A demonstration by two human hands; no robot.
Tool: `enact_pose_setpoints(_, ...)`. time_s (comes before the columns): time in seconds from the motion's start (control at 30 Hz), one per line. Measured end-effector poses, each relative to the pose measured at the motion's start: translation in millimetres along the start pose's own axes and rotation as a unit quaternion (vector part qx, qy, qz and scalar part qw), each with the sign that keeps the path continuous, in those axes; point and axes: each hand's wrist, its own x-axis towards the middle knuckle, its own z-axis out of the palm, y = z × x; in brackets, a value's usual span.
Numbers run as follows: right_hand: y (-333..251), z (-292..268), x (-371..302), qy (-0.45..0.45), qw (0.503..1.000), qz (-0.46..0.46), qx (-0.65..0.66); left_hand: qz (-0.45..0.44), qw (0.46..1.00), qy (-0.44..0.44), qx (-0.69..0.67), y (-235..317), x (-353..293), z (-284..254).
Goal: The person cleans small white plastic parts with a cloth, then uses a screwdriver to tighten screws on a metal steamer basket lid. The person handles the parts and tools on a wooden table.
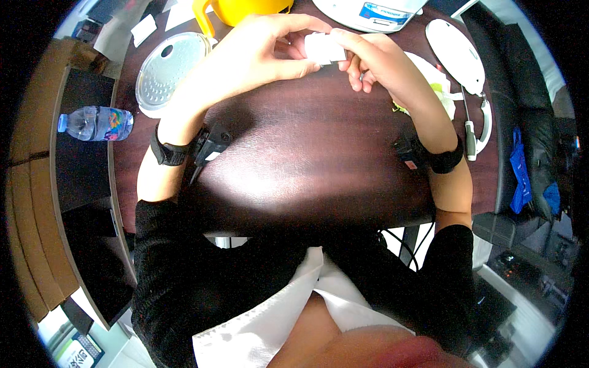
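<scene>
Block (326,50), small and white, sits grasped between a person's left hand (265,52) and right hand (373,56), neither nearer, its longer side apparently running hand to hand, above the dark table (294,116) before a white appliance (350,13).

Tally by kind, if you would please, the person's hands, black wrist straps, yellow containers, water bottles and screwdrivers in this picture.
Hands: 2
Black wrist straps: 2
Yellow container: 1
Water bottle: 1
Screwdriver: 1
Total: 7
</scene>
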Motion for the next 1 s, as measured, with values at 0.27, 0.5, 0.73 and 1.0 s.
enact_pose_setpoints(0.27, 12.8, -5.9, -1.1, 0.006, 0.995, 0.007, 0.101, 0.043, 0.997, 0.068, -0.021, -1.4, 4.6, 22.2)
enact_pose_setpoints(0.5, 13.4, -10.1, -0.8, -0.006, 0.998, -0.059, 0.000, 0.004, 0.991, 0.032, -0.127, -12.2, 6.1, 23.4)
enact_pose_setpoints(0.73, 19.3, -29.3, 1.7, 0.012, 0.987, -0.048, 0.151, 0.017, 0.989, 0.038, -0.139, -16.9, 6.6, 21.4)
enact_pose_setpoints(1.0, 23.4, -21.9, 7.4, -0.117, 0.943, -0.047, 0.309, 0.006, 0.978, -0.149, 0.148, -39.8, 4.4, 23.1)
